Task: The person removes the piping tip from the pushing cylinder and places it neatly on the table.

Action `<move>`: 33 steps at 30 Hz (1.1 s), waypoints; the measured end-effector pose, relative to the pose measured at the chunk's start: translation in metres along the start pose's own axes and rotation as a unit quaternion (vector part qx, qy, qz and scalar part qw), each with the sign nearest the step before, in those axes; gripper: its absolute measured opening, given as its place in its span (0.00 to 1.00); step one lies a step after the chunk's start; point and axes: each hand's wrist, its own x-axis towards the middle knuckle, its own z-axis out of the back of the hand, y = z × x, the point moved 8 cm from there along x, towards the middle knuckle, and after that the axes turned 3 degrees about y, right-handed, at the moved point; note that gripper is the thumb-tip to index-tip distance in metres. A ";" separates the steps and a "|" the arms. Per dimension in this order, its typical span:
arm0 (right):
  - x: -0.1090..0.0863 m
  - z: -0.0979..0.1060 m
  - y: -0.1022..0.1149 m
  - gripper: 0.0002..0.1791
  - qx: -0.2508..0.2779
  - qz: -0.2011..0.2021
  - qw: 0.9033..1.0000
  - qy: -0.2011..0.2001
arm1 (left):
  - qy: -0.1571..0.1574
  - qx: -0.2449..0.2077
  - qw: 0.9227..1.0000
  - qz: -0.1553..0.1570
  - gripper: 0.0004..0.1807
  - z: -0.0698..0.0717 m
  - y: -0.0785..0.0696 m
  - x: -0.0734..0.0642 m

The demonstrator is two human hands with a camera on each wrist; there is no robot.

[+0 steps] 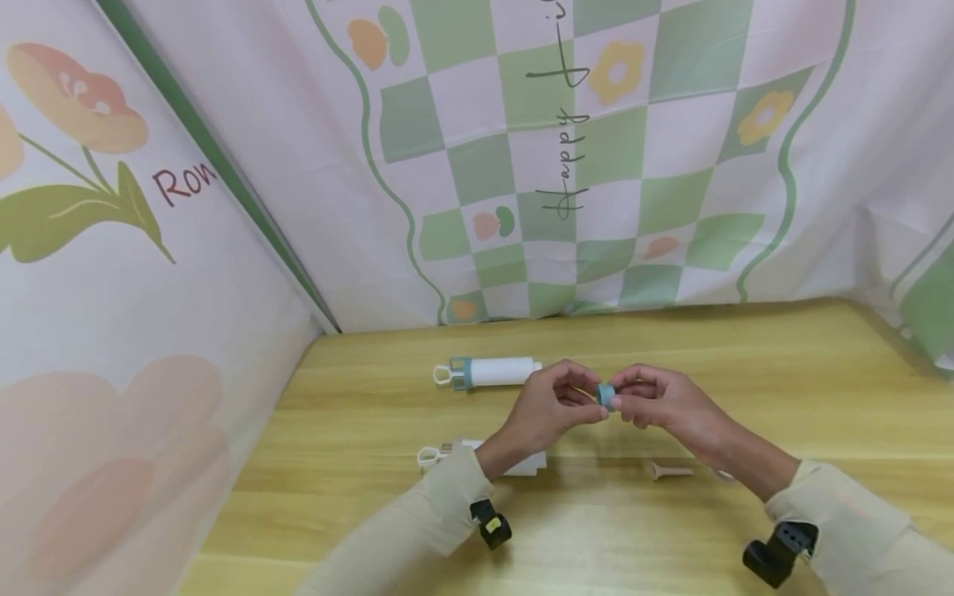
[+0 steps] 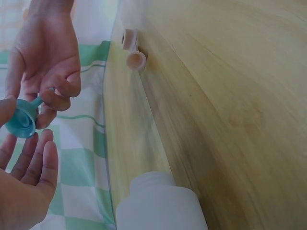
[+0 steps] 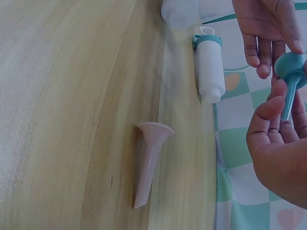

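Out in front, both hands hold a small teal nozzle between them. It has a round, cup-like head and a thin spout, seen from the side in the right wrist view. My left hand pinches the head between thumb and fingertips. The right hand has its thumb and fingers around the spout side. In the left wrist view the nozzle's hollow end shows, with a ring inside it. Below the right hand, a pink flared nozzle lies on the table.
A white cylinder with a teal collar and loop handle lies behind the left hand. Another white cylinder lies partly hidden under the left forearm. A pink ring lies beyond the pink nozzle. Printed curtains border the wooden table.
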 end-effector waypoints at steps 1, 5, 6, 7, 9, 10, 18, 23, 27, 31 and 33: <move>0.000 0.000 0.000 0.17 0.001 0.000 1.000 0.000 | -0.001 0.001 1.000 0.000 0.15 0.000 0.000 0.000; -0.001 0.001 -0.001 0.18 0.000 -0.003 1.000 -0.003 | -0.008 0.002 1.000 -0.002 0.15 0.000 -0.001 0.000; -0.002 0.001 -0.001 0.18 -0.001 -0.004 1.000 -0.005 | -0.010 0.003 1.000 -0.003 0.15 0.000 -0.002 0.000; -0.003 0.002 -0.002 0.19 -0.002 -0.008 1.000 -0.007 | -0.012 0.005 1.000 -0.004 0.15 0.000 -0.002 0.000; -0.004 0.004 -0.004 0.21 -0.004 -0.012 1.000 -0.010 | -0.014 0.006 1.000 -0.007 0.15 0.001 -0.003 0.000; -0.005 0.005 -0.005 0.21 -0.004 -0.012 1.000 -0.011 | -0.015 0.009 1.000 -0.009 0.14 0.002 -0.003 0.000; -0.011 0.012 -0.012 0.19 0.015 -0.007 1.000 -0.022 | -0.039 0.028 0.999 -0.023 0.14 0.013 -0.007 -0.002; -0.015 0.015 -0.015 0.20 0.022 -0.004 1.000 -0.013 | -0.049 0.032 0.998 -0.013 0.14 0.016 -0.005 -0.002; -0.015 0.017 -0.016 0.21 0.021 -0.011 1.000 -0.018 | -0.051 0.033 0.998 -0.011 0.15 0.015 -0.005 -0.001; -0.013 0.015 -0.015 0.21 0.018 -0.010 1.000 -0.023 | -0.046 0.035 0.998 -0.013 0.15 0.013 -0.006 0.000; -0.012 0.014 -0.015 0.20 0.021 -0.010 0.999 -0.028 | -0.043 0.035 0.998 -0.015 0.14 0.012 -0.006 0.000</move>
